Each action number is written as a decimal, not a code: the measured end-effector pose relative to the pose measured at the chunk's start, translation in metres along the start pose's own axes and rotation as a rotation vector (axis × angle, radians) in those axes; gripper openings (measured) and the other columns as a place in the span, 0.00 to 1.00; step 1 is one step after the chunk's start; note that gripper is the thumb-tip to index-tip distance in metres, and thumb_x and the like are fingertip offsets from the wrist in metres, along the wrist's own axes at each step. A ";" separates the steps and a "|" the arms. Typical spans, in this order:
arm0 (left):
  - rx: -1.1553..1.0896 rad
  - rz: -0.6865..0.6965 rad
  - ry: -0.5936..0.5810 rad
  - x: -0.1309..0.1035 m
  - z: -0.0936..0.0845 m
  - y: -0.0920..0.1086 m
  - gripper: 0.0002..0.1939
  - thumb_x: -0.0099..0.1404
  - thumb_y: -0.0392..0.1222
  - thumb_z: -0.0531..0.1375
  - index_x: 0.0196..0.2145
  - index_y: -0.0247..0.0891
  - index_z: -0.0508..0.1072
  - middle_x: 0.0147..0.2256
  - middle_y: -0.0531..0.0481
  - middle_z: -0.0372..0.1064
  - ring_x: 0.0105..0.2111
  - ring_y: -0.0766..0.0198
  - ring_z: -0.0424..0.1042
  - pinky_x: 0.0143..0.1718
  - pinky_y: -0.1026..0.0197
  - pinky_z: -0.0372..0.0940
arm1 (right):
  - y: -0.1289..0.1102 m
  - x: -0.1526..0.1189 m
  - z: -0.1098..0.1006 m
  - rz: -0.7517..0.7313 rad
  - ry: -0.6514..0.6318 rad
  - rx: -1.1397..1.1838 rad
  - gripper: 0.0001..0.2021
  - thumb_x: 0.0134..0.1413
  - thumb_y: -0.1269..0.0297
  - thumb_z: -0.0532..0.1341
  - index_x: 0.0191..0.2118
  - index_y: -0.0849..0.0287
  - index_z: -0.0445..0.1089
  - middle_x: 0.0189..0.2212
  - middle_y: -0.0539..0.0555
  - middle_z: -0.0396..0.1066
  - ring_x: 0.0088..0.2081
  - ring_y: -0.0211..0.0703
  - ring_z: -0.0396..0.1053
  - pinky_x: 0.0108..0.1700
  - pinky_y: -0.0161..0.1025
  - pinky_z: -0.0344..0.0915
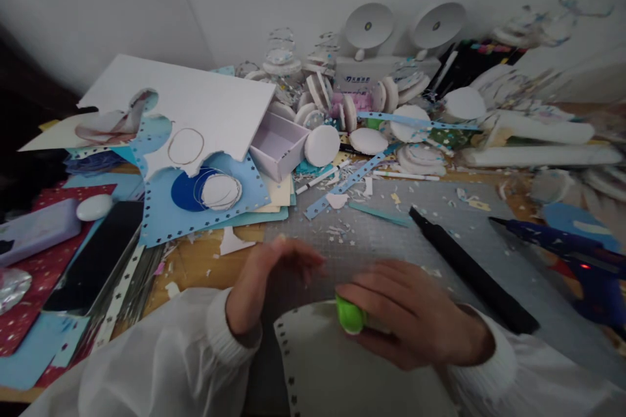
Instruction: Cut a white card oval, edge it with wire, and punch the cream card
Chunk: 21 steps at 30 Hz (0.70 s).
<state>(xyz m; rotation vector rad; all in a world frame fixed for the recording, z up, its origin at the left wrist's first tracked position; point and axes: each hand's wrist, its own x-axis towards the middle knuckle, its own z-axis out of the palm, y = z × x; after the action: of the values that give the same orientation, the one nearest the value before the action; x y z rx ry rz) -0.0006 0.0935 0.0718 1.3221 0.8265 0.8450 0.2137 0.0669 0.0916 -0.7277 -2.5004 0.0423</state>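
Observation:
My right hand (401, 313) is closed around a small bright green craft punch (350, 314), slightly blurred, above the paper's upper edge. Below it lies a pale sheet of paper (337, 365) with a row of star-shaped holes down its left border. To the left, my left hand (274, 273) is raised over the mat with its fingers loosely curved and apart, and nothing shows in it. Tiny punched paper bits (340, 232) lie on the grey cutting mat (372, 251) beyond both hands.
A black box cutter-like tool (472, 273) and a blue glue gun (572, 251) with a red light lie at right. White card (195, 91), a lilac box (278, 146), and several white discs (323, 145) crowd the back. A black phone (95, 260) lies left.

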 end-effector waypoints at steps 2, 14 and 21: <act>0.030 0.031 0.020 0.002 -0.006 -0.002 0.30 0.69 0.56 0.37 0.32 0.34 0.71 0.25 0.43 0.72 0.25 0.60 0.68 0.27 0.58 0.63 | -0.003 0.000 -0.003 -0.041 0.039 0.035 0.12 0.59 0.61 0.53 0.45 0.60 0.65 0.27 0.53 0.75 0.25 0.41 0.70 0.24 0.40 0.65; 0.556 0.311 -0.088 0.004 -0.010 -0.005 0.23 0.70 0.50 0.40 0.48 0.36 0.69 0.45 0.42 0.70 0.47 0.55 0.66 0.50 0.51 0.60 | -0.008 0.001 0.005 -0.085 0.024 0.045 0.11 0.59 0.62 0.53 0.43 0.62 0.65 0.26 0.52 0.74 0.24 0.40 0.69 0.25 0.40 0.65; 0.333 0.265 -0.215 0.005 -0.010 0.005 0.24 0.65 0.58 0.50 0.48 0.37 0.70 0.43 0.43 0.73 0.44 0.55 0.72 0.46 0.55 0.67 | 0.002 -0.002 0.014 0.295 0.032 -0.002 0.12 0.55 0.62 0.59 0.45 0.60 0.64 0.35 0.57 0.73 0.35 0.48 0.70 0.35 0.44 0.66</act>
<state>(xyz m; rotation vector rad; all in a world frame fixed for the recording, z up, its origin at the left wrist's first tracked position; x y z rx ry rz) -0.0077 0.1028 0.0759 1.8123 0.6473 0.7734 0.2089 0.0690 0.0779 -1.0838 -2.3429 0.1321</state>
